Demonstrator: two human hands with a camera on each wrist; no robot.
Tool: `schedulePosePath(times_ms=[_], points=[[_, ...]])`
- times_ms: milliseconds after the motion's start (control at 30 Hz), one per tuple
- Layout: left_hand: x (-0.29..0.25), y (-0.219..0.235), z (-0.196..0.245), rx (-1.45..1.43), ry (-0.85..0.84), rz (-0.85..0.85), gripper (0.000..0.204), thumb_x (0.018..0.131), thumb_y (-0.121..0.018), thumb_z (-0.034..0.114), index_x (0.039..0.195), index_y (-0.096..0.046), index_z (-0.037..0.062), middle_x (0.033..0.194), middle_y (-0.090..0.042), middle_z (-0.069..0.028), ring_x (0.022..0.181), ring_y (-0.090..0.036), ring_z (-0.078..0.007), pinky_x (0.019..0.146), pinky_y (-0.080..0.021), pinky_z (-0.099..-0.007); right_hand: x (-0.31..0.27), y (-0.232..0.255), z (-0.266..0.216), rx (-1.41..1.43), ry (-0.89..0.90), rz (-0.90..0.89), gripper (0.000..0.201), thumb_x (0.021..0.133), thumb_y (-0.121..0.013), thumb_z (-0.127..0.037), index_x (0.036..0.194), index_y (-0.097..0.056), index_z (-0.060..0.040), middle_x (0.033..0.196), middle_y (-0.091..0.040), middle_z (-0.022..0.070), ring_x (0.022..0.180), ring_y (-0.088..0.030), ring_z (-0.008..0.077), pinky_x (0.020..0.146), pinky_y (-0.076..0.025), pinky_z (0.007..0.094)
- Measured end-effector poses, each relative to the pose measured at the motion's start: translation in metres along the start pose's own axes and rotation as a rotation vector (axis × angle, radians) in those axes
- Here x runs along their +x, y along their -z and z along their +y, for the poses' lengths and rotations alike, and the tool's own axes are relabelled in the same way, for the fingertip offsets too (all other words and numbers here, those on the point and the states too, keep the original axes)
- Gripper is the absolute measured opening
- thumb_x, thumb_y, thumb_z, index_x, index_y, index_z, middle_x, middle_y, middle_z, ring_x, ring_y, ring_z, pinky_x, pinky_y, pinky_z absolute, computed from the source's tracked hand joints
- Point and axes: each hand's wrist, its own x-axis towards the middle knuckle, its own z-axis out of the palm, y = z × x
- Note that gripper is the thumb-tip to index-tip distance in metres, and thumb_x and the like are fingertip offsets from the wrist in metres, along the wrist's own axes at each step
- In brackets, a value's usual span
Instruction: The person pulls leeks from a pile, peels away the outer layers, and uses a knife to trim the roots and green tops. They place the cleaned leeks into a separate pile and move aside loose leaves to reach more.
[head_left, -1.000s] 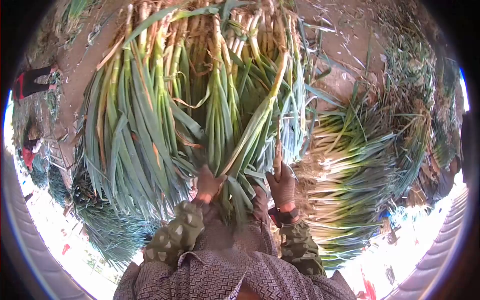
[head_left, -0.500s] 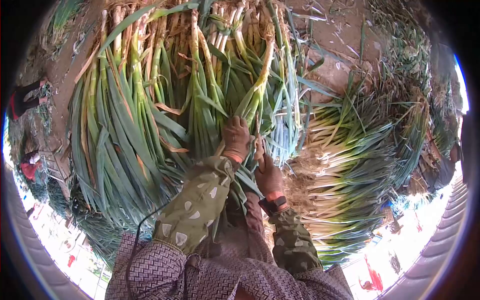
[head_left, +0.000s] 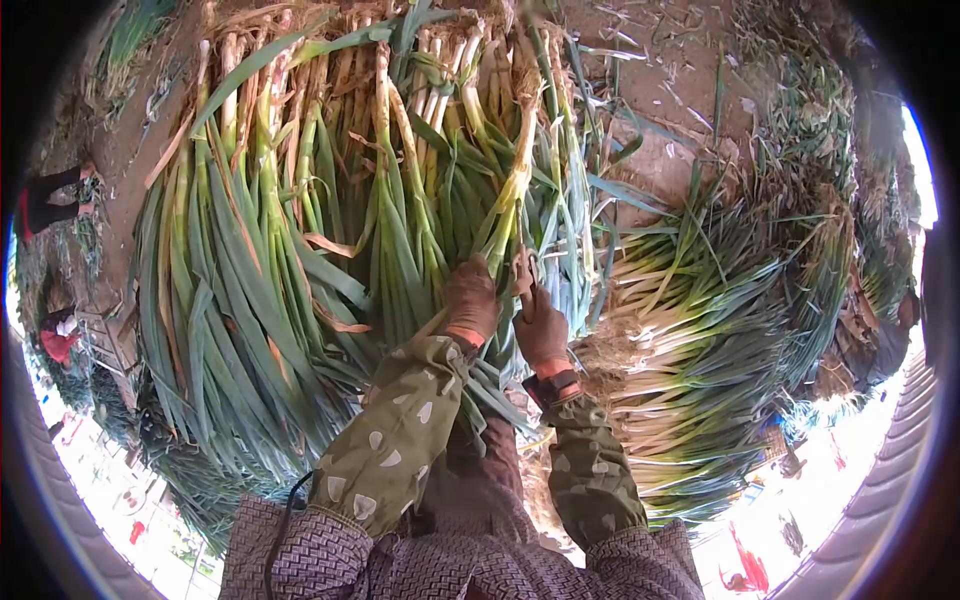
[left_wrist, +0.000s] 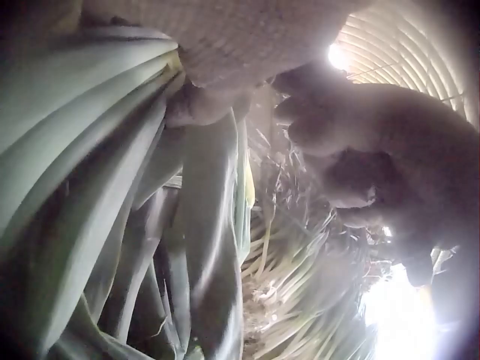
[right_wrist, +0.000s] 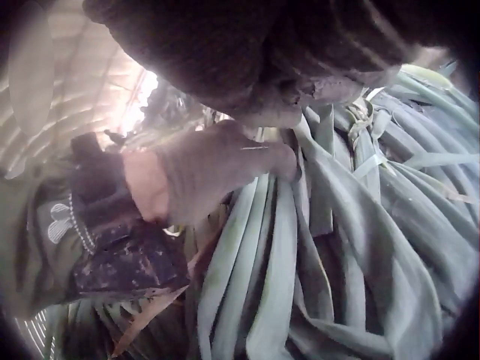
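Observation:
My gloved left hand (head_left: 470,298) grips the green leaves of a leek (head_left: 513,187) whose pale root end points away from me. In the left wrist view the leaves (left_wrist: 82,142) fan out from under that hand. Just to its right, my gloved right hand (head_left: 541,330) holds a knife by its tan handle (head_left: 524,272); the narrow blade lies close along the leek. The right wrist view has the left hand (right_wrist: 217,169) over the hanging leaves (right_wrist: 270,262), with the right hand (right_wrist: 247,60) dark across the top.
A broad pile of leeks (head_left: 230,240) lies ahead and to the left, roots away. On the right, a long row of leeks (head_left: 700,350) lies with roots toward me. Leaf scraps litter the bare ground (head_left: 665,90). Other people (head_left: 50,200) are at the far left.
My left hand has moved up and right from the lower leaf tips onto the leek's leaves. The right hand, still holding the knife, has shifted slightly up and left, close beside it.

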Motion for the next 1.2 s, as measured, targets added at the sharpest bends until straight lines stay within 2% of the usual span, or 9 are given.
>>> schedulePosePath(times_ms=[133, 533, 633, 767, 833, 900, 967, 1133, 1200], points=[[0.010, 0.005, -0.006, -0.116, 0.024, -0.100, 0.083, 0.065, -0.087, 0.023, 0.131, -0.042, -0.0001, 0.111, -0.062, -0.0212, 0.107, -0.061, -0.0378, 0.089, -0.051, -0.0431, 0.030, 0.006, -0.007, 0.008, 0.015, 0.024, 0.031, 0.087, -0.061, -0.025, 0.114, -0.056, -0.0102, 0.079, -0.067, 0.0251, 0.074, -0.063, 0.0489, 0.067, -0.050, 0.0588], [0.015, 0.029, -0.018, -0.382, 0.118, -0.214, 0.059, 0.064, -0.078, 0.010, 0.113, -0.047, -0.0004, 0.098, -0.066, -0.0278, 0.093, -0.066, -0.0457, 0.084, -0.054, -0.0487, 0.134, 0.011, -0.013, -0.105, 0.043, 0.042, 0.025, 0.087, -0.060, -0.025, 0.105, -0.054, -0.0085, 0.084, -0.066, 0.0262, 0.079, -0.062, 0.0494, 0.069, -0.049, 0.0581], [0.019, 0.022, -0.031, -0.511, 0.147, -0.267, 0.064, 0.062, -0.080, 0.012, 0.116, -0.047, -0.0017, 0.099, -0.066, -0.0281, 0.094, -0.065, -0.0468, 0.085, -0.054, -0.0469, 0.159, 0.013, -0.024, -0.093, 0.289, 0.049, 0.023, 0.088, -0.056, -0.021, 0.107, -0.053, -0.0069, 0.082, -0.066, 0.0278, 0.078, -0.063, 0.0496, 0.068, -0.049, 0.0598], [0.017, 0.013, -0.046, -0.672, 0.110, -0.247, 0.075, 0.059, -0.083, 0.014, 0.122, -0.048, -0.0032, 0.108, -0.067, -0.0253, 0.102, -0.066, -0.0409, 0.090, -0.052, -0.0421, 0.166, 0.029, -0.041, -0.052, 0.266, 0.017, 0.028, 0.084, -0.061, -0.019, 0.108, -0.057, -0.0049, 0.086, -0.066, 0.0268, 0.081, -0.063, 0.0477, 0.070, -0.050, 0.0551], [0.016, 0.014, -0.048, -0.681, 0.103, -0.194, 0.080, 0.057, -0.085, 0.015, 0.126, -0.049, -0.0037, 0.112, -0.067, -0.0220, 0.104, -0.066, -0.0354, 0.092, -0.051, -0.0392, 0.170, 0.027, -0.040, 0.077, 0.106, -0.050, 0.029, 0.080, -0.067, -0.023, 0.100, -0.061, -0.0029, 0.085, -0.066, 0.0258, 0.082, -0.064, 0.0469, 0.072, -0.051, 0.0510], [0.018, 0.020, -0.053, -0.901, 0.167, -0.324, 0.078, 0.058, -0.085, 0.013, 0.127, -0.051, -0.0035, 0.113, -0.066, -0.0182, 0.104, -0.064, -0.0298, 0.092, -0.050, -0.0369, 0.159, 0.031, -0.032, 0.184, 0.067, -0.087, 0.030, 0.078, -0.070, -0.025, 0.096, -0.062, -0.0020, 0.084, -0.067, 0.0255, 0.083, -0.064, 0.0468, 0.071, -0.051, 0.0495], [0.020, 0.029, -0.052, -1.050, 0.199, -0.426, 0.079, 0.059, -0.085, 0.015, 0.129, -0.052, -0.0033, 0.116, -0.066, -0.0159, 0.105, -0.063, -0.0267, 0.094, -0.049, -0.0353, 0.147, 0.024, -0.026, 0.155, 0.139, -0.062, 0.034, 0.078, -0.074, -0.027, 0.097, -0.064, -0.0012, 0.072, -0.063, 0.0137, 0.064, -0.059, 0.0253, 0.065, -0.049, 0.0402], [0.021, 0.020, -0.061, -1.141, 0.187, -0.491, 0.072, 0.065, -0.086, 0.017, 0.128, -0.056, -0.0020, 0.113, -0.067, -0.0123, 0.102, -0.064, -0.0230, 0.093, -0.050, -0.0333, 0.134, 0.028, -0.036, 0.275, 0.051, -0.128, 0.035, 0.081, -0.076, -0.028, 0.096, -0.064, 0.0003, 0.071, -0.061, 0.0085, 0.062, -0.052, 0.0157, 0.061, -0.047, 0.0347], [0.021, 0.013, -0.063, -1.200, 0.173, -0.493, 0.066, 0.067, -0.085, 0.015, 0.125, -0.057, -0.0015, 0.110, -0.068, -0.0099, 0.098, -0.064, -0.0210, 0.091, -0.051, -0.0327, 0.141, 0.021, -0.040, 0.282, 0.073, -0.128, 0.038, 0.080, -0.077, -0.030, 0.097, -0.064, 0.0018, 0.076, -0.065, 0.0156, 0.067, -0.060, 0.0252, 0.065, -0.049, 0.0391]])
